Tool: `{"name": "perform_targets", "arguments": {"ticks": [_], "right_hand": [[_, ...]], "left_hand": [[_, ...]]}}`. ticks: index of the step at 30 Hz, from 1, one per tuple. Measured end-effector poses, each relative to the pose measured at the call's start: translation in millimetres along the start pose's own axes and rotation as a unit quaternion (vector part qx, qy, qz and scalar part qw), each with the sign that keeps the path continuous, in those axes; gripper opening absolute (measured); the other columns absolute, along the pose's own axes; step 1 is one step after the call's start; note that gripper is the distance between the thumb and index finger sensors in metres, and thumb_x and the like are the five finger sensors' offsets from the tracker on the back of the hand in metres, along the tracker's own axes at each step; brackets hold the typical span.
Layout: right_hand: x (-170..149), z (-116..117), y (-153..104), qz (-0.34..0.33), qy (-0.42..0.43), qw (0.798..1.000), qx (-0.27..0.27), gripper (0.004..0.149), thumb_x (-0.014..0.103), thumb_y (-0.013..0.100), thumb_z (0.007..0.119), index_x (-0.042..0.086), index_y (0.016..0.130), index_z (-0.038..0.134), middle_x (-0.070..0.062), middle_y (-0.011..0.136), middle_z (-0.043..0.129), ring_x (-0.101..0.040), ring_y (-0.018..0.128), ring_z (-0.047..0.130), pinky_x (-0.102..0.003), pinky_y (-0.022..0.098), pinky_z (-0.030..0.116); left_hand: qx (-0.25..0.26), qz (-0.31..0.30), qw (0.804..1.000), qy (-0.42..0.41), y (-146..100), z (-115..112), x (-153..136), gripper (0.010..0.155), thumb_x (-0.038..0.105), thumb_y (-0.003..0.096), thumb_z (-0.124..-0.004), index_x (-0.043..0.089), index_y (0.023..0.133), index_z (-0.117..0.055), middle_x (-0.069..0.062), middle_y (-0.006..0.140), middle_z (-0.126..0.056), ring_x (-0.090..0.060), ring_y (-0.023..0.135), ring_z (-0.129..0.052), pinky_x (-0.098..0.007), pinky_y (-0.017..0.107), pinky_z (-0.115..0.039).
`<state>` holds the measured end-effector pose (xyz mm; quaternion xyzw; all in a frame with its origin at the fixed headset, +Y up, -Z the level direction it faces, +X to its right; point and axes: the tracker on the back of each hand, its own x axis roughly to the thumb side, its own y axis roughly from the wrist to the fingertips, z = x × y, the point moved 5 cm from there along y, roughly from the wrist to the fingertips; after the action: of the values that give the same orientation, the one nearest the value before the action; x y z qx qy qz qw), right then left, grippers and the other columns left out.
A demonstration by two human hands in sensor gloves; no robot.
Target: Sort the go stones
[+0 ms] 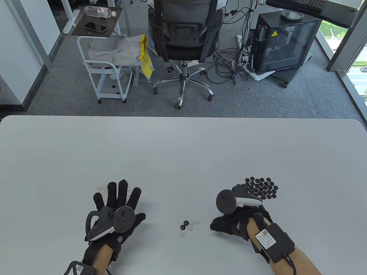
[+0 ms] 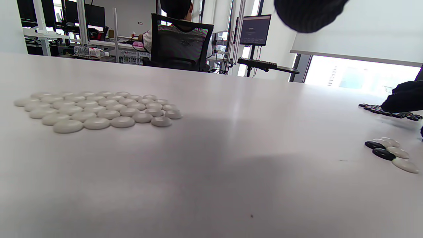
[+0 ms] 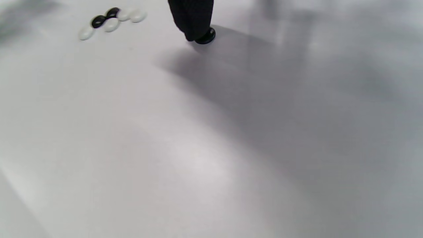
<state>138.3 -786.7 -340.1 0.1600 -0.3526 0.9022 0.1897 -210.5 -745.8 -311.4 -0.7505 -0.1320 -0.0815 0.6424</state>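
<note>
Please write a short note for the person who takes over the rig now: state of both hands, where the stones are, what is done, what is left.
Left hand: open, fingers spread flat over the white stones, a sorted patch.
Right hand: one fingertip presses a black stone on the table, beside the black stones, also sorted.
Left to do: the mixed stones between the hands, two black and about four white.
</note>
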Motion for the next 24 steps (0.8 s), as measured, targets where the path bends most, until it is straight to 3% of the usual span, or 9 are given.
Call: {"name": "perform_targets", "arguments": {"ticks": [5,9,15,24], "right_hand": [[-64.9,7.2,-32.9,0.093,0.009,0.996,-0.013,0.060,0.048,0.064,0.058,0.012,0.111,0.067,-0.038,0.115,0.011,-0.064,0.093,-0.003,-0.090,0.056,0.010],[-101.1,14.4,-46.0,0.144,0.027,0.989,-0.018,0.062,0.048,0.064,0.058,0.014,0.115,0.054,-0.038,0.112,0.003,-0.064,0.091,-0.007,-0.089,0.056,0.008],[-115.5,12.6,-40.6,0.161,0.042,0.986,-0.029,0.065,0.048,0.064,0.056,0.014,0.118,0.044,-0.038,0.110,-0.004,-0.064,0.090,-0.010,-0.089,0.056,0.006],[-118.1,1.0,-25.2,0.160,0.073,0.983,-0.047,0.066,0.049,0.063,0.055,0.013,0.118,0.043,-0.039,0.110,-0.004,-0.064,0.090,-0.010,-0.089,0.056,0.006]], "left_hand": [[-0.001,0.000,1.000,-0.001,-0.3,0.2,-0.5,0.080,0.056,0.0577,-0.056,0.022,0.118,-0.016,-0.023,0.114,0.013,-0.054,0.095,0.015,-0.082,0.050,0.001],[0.001,0.001,1.000,-0.004,0.1,0.8,-1.0,0.080,0.056,0.0576,-0.056,0.022,0.118,-0.016,-0.023,0.114,0.012,-0.054,0.096,0.015,-0.082,0.051,0.001],[-0.008,0.001,1.000,-0.001,2.3,-2.5,-0.5,0.080,0.056,0.0575,-0.056,0.022,0.118,-0.016,-0.023,0.114,0.012,-0.054,0.096,0.015,-0.082,0.051,0.001],[-0.009,0.003,1.000,-0.004,2.4,-2.6,-1.6,0.080,0.056,0.0575,-0.056,0.022,0.118,-0.016,-0.023,0.114,0.012,-0.054,0.096,0.015,-0.082,0.050,0.001]]}}
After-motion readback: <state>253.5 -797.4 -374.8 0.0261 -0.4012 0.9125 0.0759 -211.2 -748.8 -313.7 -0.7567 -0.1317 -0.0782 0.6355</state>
